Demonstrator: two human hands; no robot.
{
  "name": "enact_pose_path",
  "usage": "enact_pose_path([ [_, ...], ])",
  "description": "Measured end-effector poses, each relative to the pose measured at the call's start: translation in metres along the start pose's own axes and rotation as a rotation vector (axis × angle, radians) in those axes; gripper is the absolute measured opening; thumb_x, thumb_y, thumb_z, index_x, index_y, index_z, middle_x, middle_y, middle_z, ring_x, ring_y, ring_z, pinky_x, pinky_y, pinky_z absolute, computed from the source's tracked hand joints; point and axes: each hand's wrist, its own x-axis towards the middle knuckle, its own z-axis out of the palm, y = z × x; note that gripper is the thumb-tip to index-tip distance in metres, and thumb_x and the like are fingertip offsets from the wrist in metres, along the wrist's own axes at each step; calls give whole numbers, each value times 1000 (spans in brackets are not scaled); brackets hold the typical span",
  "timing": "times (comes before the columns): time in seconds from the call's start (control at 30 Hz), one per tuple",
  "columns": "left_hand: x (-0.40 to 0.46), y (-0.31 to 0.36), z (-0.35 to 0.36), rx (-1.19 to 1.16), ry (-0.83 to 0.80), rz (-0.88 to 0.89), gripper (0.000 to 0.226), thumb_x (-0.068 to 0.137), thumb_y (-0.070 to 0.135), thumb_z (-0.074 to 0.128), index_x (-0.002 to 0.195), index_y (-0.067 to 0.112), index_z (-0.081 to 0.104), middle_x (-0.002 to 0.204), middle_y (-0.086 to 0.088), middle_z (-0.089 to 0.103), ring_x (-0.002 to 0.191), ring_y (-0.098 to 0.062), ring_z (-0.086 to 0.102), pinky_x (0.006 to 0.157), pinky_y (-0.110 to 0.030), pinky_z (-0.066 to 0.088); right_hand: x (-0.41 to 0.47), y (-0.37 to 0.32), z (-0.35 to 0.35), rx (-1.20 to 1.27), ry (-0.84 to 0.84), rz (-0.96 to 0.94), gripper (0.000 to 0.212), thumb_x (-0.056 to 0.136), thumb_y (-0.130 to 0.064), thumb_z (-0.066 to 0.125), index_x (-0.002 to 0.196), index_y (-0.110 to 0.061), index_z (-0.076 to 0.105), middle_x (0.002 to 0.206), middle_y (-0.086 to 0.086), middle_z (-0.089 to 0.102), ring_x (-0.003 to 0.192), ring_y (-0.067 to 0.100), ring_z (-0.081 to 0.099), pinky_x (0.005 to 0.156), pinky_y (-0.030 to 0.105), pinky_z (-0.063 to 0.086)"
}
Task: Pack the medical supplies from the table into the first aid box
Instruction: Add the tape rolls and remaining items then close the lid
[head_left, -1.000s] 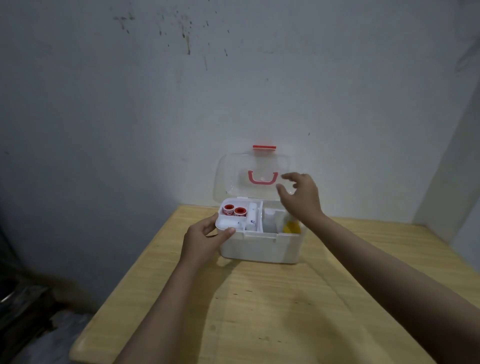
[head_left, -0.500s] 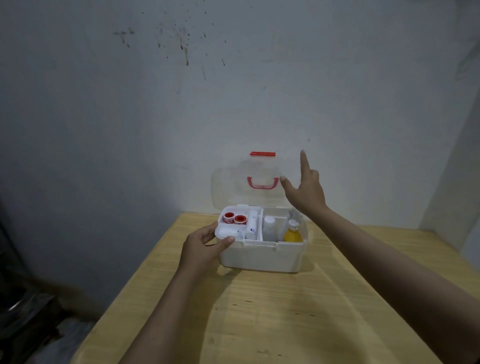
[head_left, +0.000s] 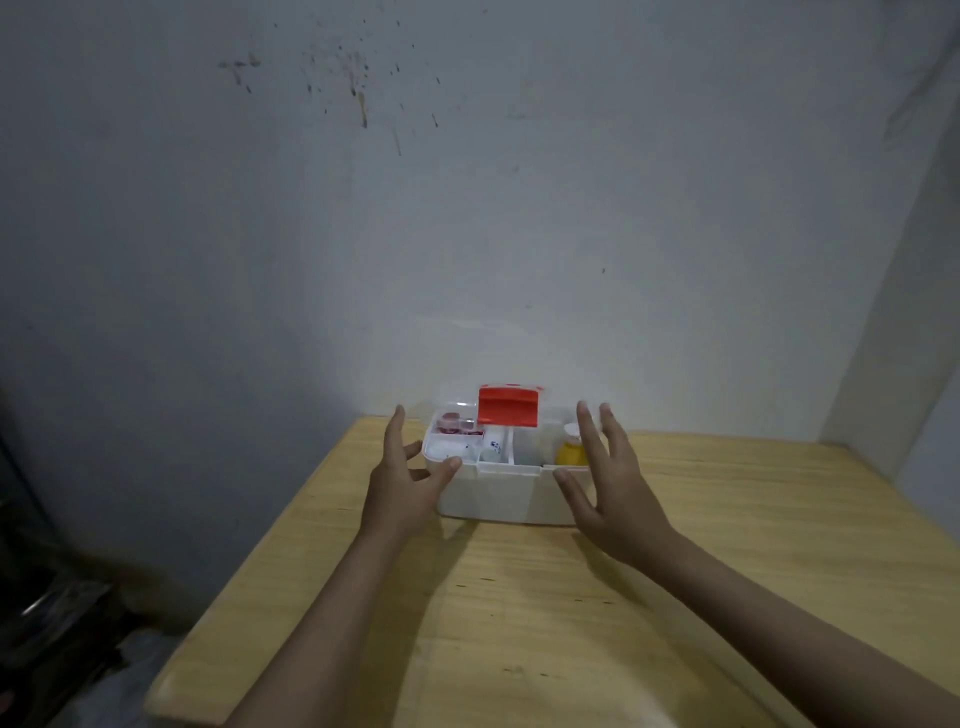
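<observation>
The white first aid box (head_left: 506, 496) stands at the far side of the wooden table (head_left: 519, 613). Its clear lid (head_left: 550, 415) with a red handle (head_left: 507, 405) lies down over the box. Through the lid I see red-capped rolls (head_left: 457, 423), a white tube (head_left: 492, 441) and a yellow bottle (head_left: 570, 453) in the compartments. My left hand (head_left: 402, 478) is at the box's left end, fingers spread, thumb touching the front rim. My right hand (head_left: 608, 483) is open at the right end, fingers apart beside the lid.
A stained grey wall (head_left: 467, 208) rises right behind the box. The table's left edge (head_left: 249, 582) drops off to dark clutter (head_left: 57, 613) on the floor. A wall corner (head_left: 883, 364) stands at the right.
The lid has swung down from upright onto the box. My right hand came down from the lid to the box's right side. My left hand let go of the rim and spread its fingers.
</observation>
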Motion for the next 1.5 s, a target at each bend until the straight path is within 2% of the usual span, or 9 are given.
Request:
enact_pose_path([
  [0.1, -4, 2, 2, 32, -19, 77, 85, 82, 37, 68, 145, 49, 12, 145, -5, 44, 107, -21, 60, 80, -33, 53, -10, 4, 3, -50, -20, -4, 76, 91, -57, 38, 150, -33, -4, 160, 13, 5, 146, 30, 13, 109, 46, 33],
  [0.23, -6, -1, 4, 54, -42, 150, 66, 80, 39, 69, 136, 49, 36, 138, 6, 50, 109, -19, 58, 85, -35, 54, -24, 5, 7, -68, -50, 23, 73, 90, -56, 38, 150, -28, 7, 159, 16, 12, 145, 34, 16, 112, 57, 29],
  [0.4, -6, 8, 6, -8, 36, 126, 43, 85, 41, 63, 126, 39, 52, 121, 10, 59, 94, -8, 60, 63, -12, 50, -10, -6, 5, -41, 114, -17, 55, 88, -50, 45, 132, -18, 42, 153, 15, 29, 140, 30, 27, 109, 58, 31],
  [0.57, -3, 15, 10, 24, 107, 110, 34, 89, 38, 58, 122, 28, 57, 125, 4, 60, 104, -12, 53, 60, -9, 38, 30, -23, 5, 92, 171, -5, 35, 94, -37, 51, 120, -15, 57, 130, 6, 58, 131, 24, 43, 108, 51, 34],
  [0.7, -2, 13, 12, 38, 118, 105, 39, 89, 38, 58, 125, 25, 56, 129, -1, 58, 104, -12, 51, 59, -12, 39, 50, -32, 5, 308, 161, 206, 32, 93, -40, 50, 100, -15, 68, 101, 1, 70, 105, 21, 59, 92, 44, 48],
  [0.93, -1, 11, 13, 28, 123, 110, 40, 88, 39, 59, 125, 25, 55, 126, 3, 58, 101, -11, 52, 57, -11, 42, 52, -28, 5, 422, 89, 290, 24, 80, -42, 66, 97, -27, 70, 110, -2, 68, 115, 19, 55, 97, 42, 47],
  [1.17, -1, 9, 12, 9, 125, 123, 37, 88, 39, 59, 123, 25, 57, 124, 1, 60, 106, -16, 56, 65, -17, 47, 36, -19, -2, 256, -91, 77, 53, 70, -42, 78, 119, -30, 63, 135, -3, 52, 132, 19, 32, 110, 42, 28],
  [1.37, 0, 8, 12, 2, 131, 124, 36, 87, 40, 60, 121, 28, 57, 125, -1, 60, 112, -19, 56, 78, -34, 56, 31, -14, 11, 117, 27, -12, 55, 68, -50, 76, 118, -34, 62, 133, -3, 54, 130, 22, 35, 106, 42, 33],
  [1.5, -1, 9, 13, 9, 138, 133, 37, 89, 38, 58, 123, 26, 56, 121, 3, 58, 102, -13, 54, 63, -21, 51, 30, -11, 16, 61, 77, -66, 52, 70, -51, 73, 117, -32, 62, 130, -1, 57, 126, 23, 39, 103, 41, 34],
])
